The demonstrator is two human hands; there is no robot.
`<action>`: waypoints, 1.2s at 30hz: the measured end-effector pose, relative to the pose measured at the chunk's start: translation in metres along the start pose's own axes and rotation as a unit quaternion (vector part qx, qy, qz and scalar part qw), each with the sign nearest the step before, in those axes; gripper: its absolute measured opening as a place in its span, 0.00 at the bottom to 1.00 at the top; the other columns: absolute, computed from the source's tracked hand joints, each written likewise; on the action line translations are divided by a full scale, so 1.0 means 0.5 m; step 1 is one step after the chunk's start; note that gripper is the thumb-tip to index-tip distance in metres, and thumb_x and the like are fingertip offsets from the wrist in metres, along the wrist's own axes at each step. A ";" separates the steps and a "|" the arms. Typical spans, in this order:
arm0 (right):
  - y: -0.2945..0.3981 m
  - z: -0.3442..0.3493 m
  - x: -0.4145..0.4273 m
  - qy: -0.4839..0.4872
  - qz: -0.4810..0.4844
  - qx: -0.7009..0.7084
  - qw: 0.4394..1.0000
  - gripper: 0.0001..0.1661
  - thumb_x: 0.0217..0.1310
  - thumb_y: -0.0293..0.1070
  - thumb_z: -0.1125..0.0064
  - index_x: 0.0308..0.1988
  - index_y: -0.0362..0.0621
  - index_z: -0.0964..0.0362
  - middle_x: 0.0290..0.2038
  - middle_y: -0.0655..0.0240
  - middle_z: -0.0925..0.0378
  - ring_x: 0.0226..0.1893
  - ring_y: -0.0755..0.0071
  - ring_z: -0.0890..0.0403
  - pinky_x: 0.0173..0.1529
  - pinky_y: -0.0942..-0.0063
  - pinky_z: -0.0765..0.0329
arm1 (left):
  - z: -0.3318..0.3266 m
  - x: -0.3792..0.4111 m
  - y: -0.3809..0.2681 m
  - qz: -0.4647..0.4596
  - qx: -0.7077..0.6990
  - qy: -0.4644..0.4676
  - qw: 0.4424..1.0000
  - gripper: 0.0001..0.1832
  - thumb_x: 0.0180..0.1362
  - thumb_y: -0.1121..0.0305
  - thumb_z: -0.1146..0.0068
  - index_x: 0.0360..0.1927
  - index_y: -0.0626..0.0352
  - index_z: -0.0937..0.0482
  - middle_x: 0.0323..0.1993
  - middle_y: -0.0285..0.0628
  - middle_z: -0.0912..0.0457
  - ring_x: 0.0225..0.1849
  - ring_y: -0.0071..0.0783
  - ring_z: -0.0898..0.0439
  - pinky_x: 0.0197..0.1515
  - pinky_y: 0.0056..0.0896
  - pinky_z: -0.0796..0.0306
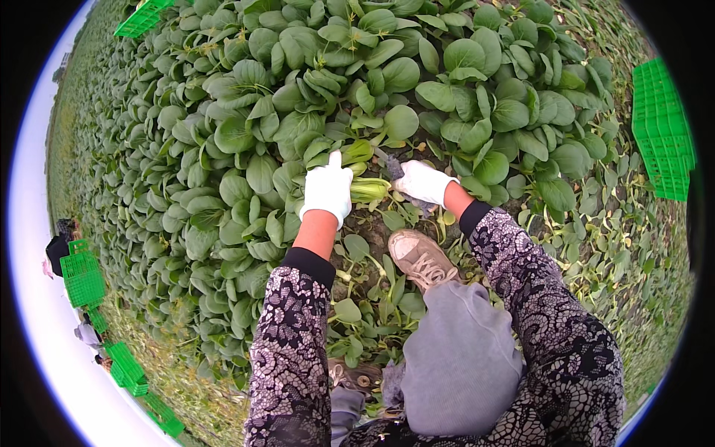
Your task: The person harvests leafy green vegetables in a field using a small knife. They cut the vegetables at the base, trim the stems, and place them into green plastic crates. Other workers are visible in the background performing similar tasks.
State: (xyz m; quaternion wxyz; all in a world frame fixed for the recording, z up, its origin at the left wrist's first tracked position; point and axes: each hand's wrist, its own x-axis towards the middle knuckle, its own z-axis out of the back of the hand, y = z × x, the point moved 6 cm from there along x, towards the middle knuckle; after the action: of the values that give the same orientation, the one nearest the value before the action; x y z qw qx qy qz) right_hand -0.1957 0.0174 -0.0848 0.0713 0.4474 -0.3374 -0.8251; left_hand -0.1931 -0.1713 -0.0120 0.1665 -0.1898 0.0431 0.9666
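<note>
My left hand [328,187], in a white glove, is closed around several green leafy heads that look like bok choy [367,190], their pale stem bases pointing right. Its index finger lies extended over the leaves. Just right of those bases is my right hand [422,181], also white-gloved, its fingers curled around the grip of a tool [397,170] wrapped in grey-purple cloth. A narrow grey part of it reaches up left toward the stems; its full shape is hidden among leaves. Dense standing leafy plants [251,128] surround both hands above and to the left.
My shoe [419,257] stands on soil with loose cut leaves [349,310] around it. A stack of green plastic crates [662,131] is at the right rim; another crate [142,17] is at the top left. At the far left are people [57,254] near more green crates [84,279].
</note>
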 end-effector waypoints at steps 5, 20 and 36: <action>-0.072 -0.035 -0.101 -0.255 0.103 -0.034 0.961 0.18 0.59 0.39 0.37 0.41 0.34 0.24 0.33 0.41 0.19 0.36 0.39 0.16 0.41 0.54 0.20 | 0.000 -0.086 -0.014 0.012 -0.035 -0.012 0.999 0.15 0.43 0.73 0.36 0.38 0.52 0.20 0.67 0.57 0.29 0.42 0.50 0.16 0.46 0.48 0.24; 0.454 0.062 -0.453 -0.024 0.299 0.347 0.888 0.33 0.61 0.35 0.31 0.64 0.39 0.28 0.56 0.66 0.18 0.45 0.80 0.21 0.45 0.76 0.20 | 0.356 -0.669 0.023 0.118 -0.668 -0.236 0.696 0.36 0.36 0.72 0.21 0.55 0.65 0.18 0.68 0.43 0.30 0.66 0.33 0.27 0.71 0.35 0.34; 0.858 -0.228 -0.824 0.356 0.344 0.275 0.824 0.46 0.54 0.49 0.23 0.66 0.41 0.33 0.44 0.70 0.18 0.22 0.83 0.25 0.26 0.83 0.27 | 0.398 -1.170 -0.061 0.033 -0.816 -0.380 0.435 0.47 0.36 0.82 0.27 0.68 0.59 0.27 0.59 0.38 0.18 0.61 0.35 0.21 0.68 0.40 0.29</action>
State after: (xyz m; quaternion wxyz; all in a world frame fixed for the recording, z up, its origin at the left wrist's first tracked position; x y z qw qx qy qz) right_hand 0.0579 -0.1930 0.4236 0.3400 0.5663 -0.6333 -0.4033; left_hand 0.2576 -0.2921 0.3944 -0.0983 0.1505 -0.8266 0.5333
